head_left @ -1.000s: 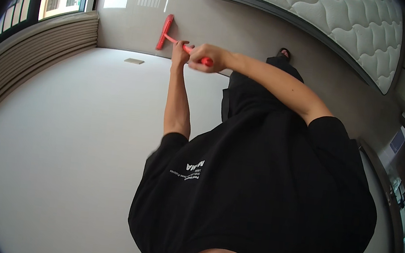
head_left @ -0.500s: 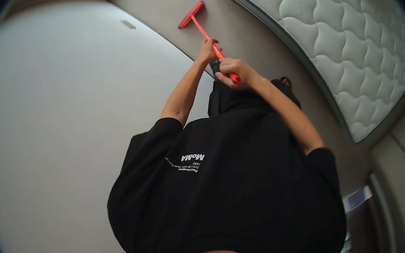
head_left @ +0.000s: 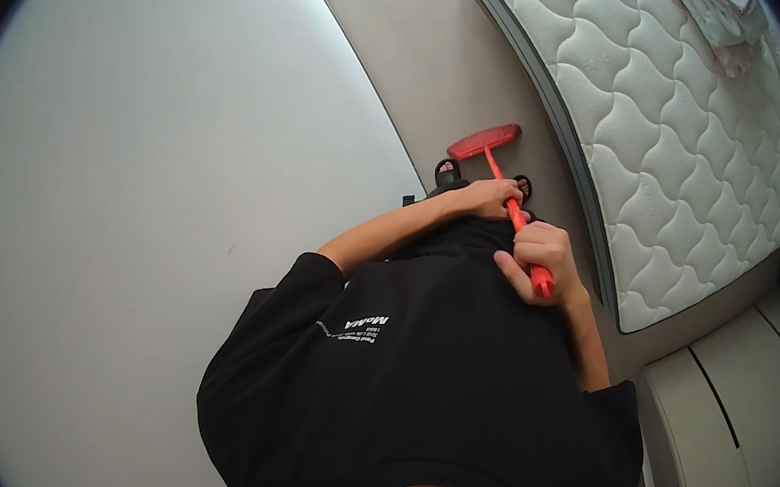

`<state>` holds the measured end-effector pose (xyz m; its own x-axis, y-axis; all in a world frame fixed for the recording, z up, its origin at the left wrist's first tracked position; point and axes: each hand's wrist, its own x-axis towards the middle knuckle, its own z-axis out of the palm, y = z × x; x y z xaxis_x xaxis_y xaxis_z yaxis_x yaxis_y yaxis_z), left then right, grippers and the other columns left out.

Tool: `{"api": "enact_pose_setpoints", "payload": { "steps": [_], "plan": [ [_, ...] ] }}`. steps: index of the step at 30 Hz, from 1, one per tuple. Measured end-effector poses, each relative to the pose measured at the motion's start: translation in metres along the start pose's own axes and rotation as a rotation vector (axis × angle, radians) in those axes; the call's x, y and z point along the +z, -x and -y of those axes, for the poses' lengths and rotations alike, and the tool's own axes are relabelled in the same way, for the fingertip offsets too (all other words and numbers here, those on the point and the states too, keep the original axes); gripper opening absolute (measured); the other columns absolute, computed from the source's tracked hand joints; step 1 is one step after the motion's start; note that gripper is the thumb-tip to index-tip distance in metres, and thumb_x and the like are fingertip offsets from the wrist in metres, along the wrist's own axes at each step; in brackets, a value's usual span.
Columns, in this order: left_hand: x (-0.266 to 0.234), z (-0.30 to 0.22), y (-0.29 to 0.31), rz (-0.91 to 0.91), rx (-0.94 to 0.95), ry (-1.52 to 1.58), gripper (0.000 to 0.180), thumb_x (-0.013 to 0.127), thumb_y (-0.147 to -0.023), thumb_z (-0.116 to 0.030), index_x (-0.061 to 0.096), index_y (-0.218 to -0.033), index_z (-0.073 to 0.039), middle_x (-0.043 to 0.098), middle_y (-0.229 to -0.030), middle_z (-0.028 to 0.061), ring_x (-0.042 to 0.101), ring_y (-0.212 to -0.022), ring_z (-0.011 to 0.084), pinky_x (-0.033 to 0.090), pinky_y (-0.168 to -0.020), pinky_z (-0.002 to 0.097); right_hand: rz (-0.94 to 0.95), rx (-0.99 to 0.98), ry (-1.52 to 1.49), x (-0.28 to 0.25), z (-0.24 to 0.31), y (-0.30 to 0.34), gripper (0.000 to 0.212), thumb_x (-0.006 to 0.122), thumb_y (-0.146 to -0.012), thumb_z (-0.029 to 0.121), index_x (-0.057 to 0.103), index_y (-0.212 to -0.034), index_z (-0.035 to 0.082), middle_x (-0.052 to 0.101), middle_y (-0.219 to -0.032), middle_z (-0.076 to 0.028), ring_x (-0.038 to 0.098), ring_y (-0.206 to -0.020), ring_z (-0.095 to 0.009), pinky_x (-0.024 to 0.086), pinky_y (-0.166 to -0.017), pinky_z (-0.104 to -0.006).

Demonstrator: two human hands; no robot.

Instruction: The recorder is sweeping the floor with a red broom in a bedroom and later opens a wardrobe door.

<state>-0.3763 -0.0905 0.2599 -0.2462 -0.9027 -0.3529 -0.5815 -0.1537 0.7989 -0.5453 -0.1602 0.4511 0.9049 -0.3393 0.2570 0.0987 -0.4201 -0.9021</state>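
A red broom (head_left: 485, 143) with a long red handle slants from the grey floor up to my hands. Its broad head lies on the floor just beyond my sandalled feet. Closed round the handle lower down, my left hand (head_left: 494, 198) is the one farther from me. My right hand (head_left: 546, 254) grips the handle near its top end, fingers wrapped and thumb pointing to the left. The rounded handle tip sticks out below the right fist. Part of the shaft is hidden under both hands.
A large white surface (head_left: 158, 169) borders the floor strip (head_left: 376, 26) on the left. To the right stands a bed with a quilted white mattress (head_left: 668, 169) and a dark grey edge. Pale drawers (head_left: 726, 417) are at the lower right; a plastic-wrapped bundle (head_left: 727, 27) lies on the mattress.
The broom head has come from the far floor back to near my feet. Both hands have drawn closer to my body and moved right, still holding the handle. The view has turned.
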Motion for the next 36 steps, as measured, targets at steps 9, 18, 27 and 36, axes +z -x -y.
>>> {"api": "enact_pose_setpoints", "payload": {
  "steps": [9,18,27,36],
  "plan": [
    [-0.072,0.03,0.048,-0.468,-0.088,-0.002,0.029,0.07,-0.089,-0.04,0.072,-0.102,-0.014,0.07,-0.102,0.0098,0.068,-0.098,0.0342,0.054,-0.079,0.0439,-0.117,-0.062,0.083,0.053,0.033,-0.08,0.035,0.077,-0.084,0.009,0.048,-0.064,0.006,0.05,-0.061,-0.009,0.052,-0.054,-0.029,0.042,-0.054,-0.037],
    [0.001,0.126,0.03,-0.866,-0.255,-0.069,0.03,0.069,-0.092,-0.041,0.07,-0.103,-0.012,0.064,-0.109,0.0203,0.057,-0.114,0.0421,0.05,-0.09,0.0487,-0.194,-0.063,-0.068,0.126,-0.049,-0.03,0.034,0.071,-0.088,0.008,0.048,-0.063,0.002,0.054,-0.065,-0.013,0.054,-0.061,-0.032,0.045,-0.06,-0.0406],
    [0.2,0.106,-0.044,-0.736,-0.032,0.059,0.03,0.071,-0.092,-0.025,0.065,-0.118,-0.013,0.059,-0.117,0.0277,0.046,-0.124,0.0457,0.045,-0.102,0.0489,-0.226,-0.07,-0.011,0.083,-0.07,0.181,0.027,0.071,-0.087,0.003,0.053,-0.066,0.0,0.055,-0.067,-0.014,0.057,-0.067,-0.032,0.047,-0.066,-0.0409],
    [0.347,-0.123,-0.049,-0.34,-0.095,0.201,0.043,0.075,-0.089,-0.041,0.06,-0.118,-0.012,0.046,-0.124,0.0293,0.054,-0.115,0.0482,0.05,-0.097,0.0487,-0.424,0.146,0.063,-0.01,0.037,0.367,0.026,0.071,-0.083,-0.002,0.052,-0.066,0.001,0.051,-0.064,-0.013,0.057,-0.064,-0.032,0.048,-0.063,-0.0384]
  ]
}}
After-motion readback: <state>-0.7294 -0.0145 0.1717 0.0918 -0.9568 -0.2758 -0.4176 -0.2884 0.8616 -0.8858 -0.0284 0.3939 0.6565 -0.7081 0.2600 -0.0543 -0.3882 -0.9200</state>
